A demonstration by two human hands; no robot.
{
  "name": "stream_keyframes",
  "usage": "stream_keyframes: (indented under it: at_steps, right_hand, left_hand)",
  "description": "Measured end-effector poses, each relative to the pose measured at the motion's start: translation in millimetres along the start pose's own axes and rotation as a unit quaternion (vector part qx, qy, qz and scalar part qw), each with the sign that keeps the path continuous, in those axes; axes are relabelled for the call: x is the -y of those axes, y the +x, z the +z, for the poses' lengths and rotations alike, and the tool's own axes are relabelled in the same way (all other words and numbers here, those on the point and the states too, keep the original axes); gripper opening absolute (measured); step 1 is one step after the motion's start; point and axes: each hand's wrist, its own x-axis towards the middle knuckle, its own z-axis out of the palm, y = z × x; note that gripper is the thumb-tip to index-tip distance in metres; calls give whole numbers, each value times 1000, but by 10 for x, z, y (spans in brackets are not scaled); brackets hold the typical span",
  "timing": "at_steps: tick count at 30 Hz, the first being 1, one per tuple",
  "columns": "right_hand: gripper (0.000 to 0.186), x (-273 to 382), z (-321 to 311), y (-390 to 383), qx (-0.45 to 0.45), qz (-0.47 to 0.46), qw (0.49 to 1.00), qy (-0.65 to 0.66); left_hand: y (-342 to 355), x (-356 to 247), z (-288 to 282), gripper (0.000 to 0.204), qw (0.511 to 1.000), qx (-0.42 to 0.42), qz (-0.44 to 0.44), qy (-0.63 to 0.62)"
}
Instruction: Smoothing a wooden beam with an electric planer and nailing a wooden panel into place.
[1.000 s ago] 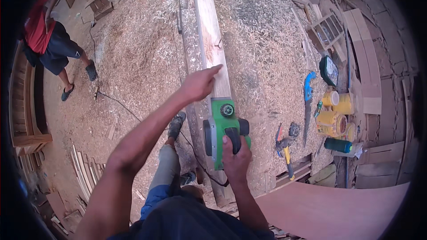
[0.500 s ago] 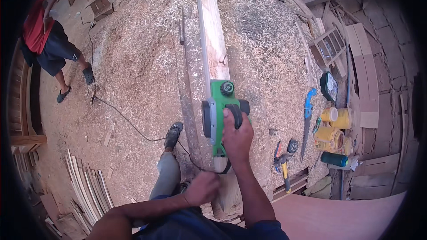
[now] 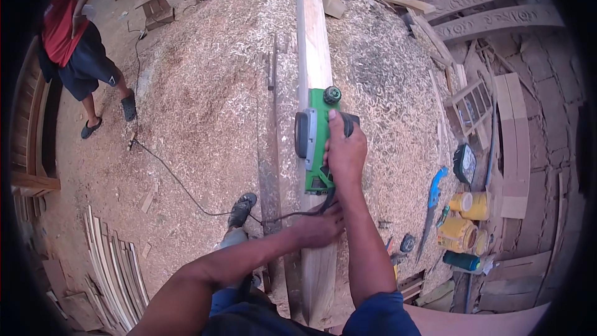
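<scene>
A green electric hand planer (image 3: 319,140) rests on a long pale timber beam (image 3: 315,43) running away from me. My right hand (image 3: 347,152) is wrapped round the planer's black handle, thumb on top. Below the planer, my left hand (image 3: 320,229) lies across the beam with its fingers stretched to the right. The fingertips are partly hidden by my right forearm. A black power cord (image 3: 289,216) leaves the planer's rear, passes against the left hand and trails off left past my foot.
Wood shavings cover the ground (image 3: 199,87). A person in a red top (image 3: 68,31) stands at far left. On the right lie a blue-handled handsaw (image 3: 435,190), yellow containers (image 3: 457,233), a green bottle (image 3: 461,261) and a tape measure (image 3: 407,242). Timber strips (image 3: 112,267) lie lower left.
The planer and my right hand have moved a little forward along the beam. My left hand has moved right and forward onto the beam behind the planer. The view has shifted slightly.
</scene>
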Motion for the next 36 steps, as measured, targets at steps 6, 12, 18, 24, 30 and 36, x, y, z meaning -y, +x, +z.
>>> stream_keyframes:
  at_steps: [6,12,18,24,30,36]
  right_hand:
    - [52,359,280,643,4,-27,1000,-12]
    - [55,639,614,1403,4,-49,998,-44]
    - [57,781,873,2020,1,-80,996,-29]
    - [56,826,911,2057,-17,-93,995,-21]
    - [56,759,954,2099,-32,-70,996,-34]
    - [56,677,1023,2205,-52,-73,994,-58]
  left_hand:
    - [129,125,-200,29,996,23,28,79]
    - [131,127,-270,34,991,113,4,69]
    - [137,205,-398,37,992,120,29,10]
    - [655,1070,-1016,63,987,133,86,-20]
    - [1193,1768,-1374,69,984,156,79,28]
    - [1174,1729,-1437,55,990,88,104,32]
